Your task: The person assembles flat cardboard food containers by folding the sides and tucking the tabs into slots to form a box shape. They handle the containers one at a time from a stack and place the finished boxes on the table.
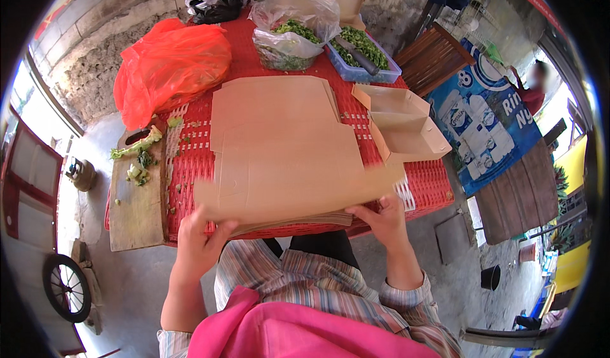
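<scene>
A flat brown cardboard box blank (286, 167) lies over a stack of similar sheets (298, 224) in the middle of the red woven table. My left hand (202, 236) pinches its near left corner between thumb and fingers. At the near right corner, my right hand (386, 218) grips the same blank, thumb on top. The blank's near edge is lifted and bent upward, and both its side ends are slightly blurred. To the right of the stack, a folded brown cardboard box (410, 135) stands with its lid open.
An orange-red plastic bag (171, 65) sits at the far left, above a wooden cutting board (136, 212) with vegetable scraps. Chopped greens fill a clear bag (289, 34) and a blue tray (365, 73) with a knife on it. Another person (532, 94) is at the far right.
</scene>
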`<state>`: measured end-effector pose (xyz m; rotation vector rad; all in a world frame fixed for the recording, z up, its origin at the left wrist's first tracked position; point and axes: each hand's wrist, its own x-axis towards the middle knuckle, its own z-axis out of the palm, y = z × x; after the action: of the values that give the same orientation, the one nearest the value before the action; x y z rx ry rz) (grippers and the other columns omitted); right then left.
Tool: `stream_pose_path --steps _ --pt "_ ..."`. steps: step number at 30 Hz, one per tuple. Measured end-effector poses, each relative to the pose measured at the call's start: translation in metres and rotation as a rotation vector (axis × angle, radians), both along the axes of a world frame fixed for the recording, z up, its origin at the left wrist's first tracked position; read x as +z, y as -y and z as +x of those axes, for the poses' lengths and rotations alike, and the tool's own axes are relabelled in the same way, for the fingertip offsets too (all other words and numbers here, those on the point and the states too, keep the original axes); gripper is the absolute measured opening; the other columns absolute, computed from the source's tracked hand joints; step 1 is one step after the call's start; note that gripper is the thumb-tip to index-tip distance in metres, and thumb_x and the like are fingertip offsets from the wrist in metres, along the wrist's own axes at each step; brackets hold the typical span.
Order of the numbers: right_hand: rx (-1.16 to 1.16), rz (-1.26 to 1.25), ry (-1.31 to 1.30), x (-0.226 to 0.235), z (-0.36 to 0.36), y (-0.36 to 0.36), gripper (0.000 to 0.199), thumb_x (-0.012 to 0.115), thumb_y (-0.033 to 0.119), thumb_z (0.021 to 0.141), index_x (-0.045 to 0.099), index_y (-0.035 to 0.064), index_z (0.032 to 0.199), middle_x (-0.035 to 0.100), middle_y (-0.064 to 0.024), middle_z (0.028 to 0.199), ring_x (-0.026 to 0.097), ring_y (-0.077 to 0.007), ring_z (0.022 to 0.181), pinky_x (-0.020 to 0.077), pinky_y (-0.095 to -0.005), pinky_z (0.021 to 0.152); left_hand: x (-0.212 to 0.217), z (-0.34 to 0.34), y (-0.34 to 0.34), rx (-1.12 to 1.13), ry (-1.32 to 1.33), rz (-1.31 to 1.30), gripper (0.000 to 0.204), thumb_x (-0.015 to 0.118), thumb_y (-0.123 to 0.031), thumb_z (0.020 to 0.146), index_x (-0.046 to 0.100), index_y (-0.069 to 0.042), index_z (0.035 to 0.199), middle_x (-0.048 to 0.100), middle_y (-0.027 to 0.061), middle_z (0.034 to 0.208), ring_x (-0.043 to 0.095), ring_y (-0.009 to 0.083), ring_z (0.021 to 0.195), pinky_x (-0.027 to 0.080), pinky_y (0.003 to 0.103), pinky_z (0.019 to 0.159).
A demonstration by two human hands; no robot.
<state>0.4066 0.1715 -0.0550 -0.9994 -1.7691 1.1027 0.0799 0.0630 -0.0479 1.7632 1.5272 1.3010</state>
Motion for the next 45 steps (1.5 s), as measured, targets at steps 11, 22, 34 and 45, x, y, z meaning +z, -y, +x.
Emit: stream_pose_path --steps 11,22,34,45 --pt "-0.233 0.241 -0.047 -0.006 -0.026 0.004 0.100 0.082 0.002 0.078 0.022 0.0117 0.157 0.053 -0.0102 0.122 0.057 -0.0257 0.112 0.0442 -0.0417 0.102 0.002 0.048 -0.041 0.548 -0.729 0.237 0.057 0.074 -0.006 0.080 0.058 -0.012 0.134 0.058 0.0166 0.123 0.061 0.0343 0.104 0.040 0.046 0.103" --pt "0.049 0.687 0.502 -0.010 -0.042 0.038 0.038 0.067 0.007 0.087 0.066 0.0050 0.124 0.063 -0.0087 0.128 0.056 -0.0263 0.126 0.0399 -0.0476 0.109 0.014 0.076 -0.001 -0.043 -0.829 0.031 0.062 0.074 -0.029 0.084 0.056 -0.017 0.142 0.047 0.0214 0.147 0.043 0.0407 0.137 0.035 0.055 0.112" --pt "0.083 0.783 0.702 -0.019 -0.042 0.048 0.046 0.065 0.019 0.092 0.060 0.0076 0.137 0.052 -0.0064 0.148 0.047 -0.0230 0.139 0.0361 -0.0449 0.114 -0.001 0.069 0.004 -0.047 -0.939 0.039 0.058 0.067 -0.016 0.087 0.054 -0.012 0.143 0.048 0.0020 0.152 0.041 0.0241 0.143 0.025 0.052 0.118" --pt "-0.048 0.707 0.536 -0.013 -0.021 0.027 0.033 0.069 0.011 0.089 0.069 0.0070 0.121 0.065 -0.0086 0.129 0.058 -0.0255 0.126 0.0441 -0.0434 0.107 0.008 0.057 -0.010 0.021 -0.816 0.187 0.039 0.073 -0.011 0.083 0.068 -0.005 0.122 0.064 0.0100 0.131 0.062 0.0305 0.120 0.050 0.044 0.099"
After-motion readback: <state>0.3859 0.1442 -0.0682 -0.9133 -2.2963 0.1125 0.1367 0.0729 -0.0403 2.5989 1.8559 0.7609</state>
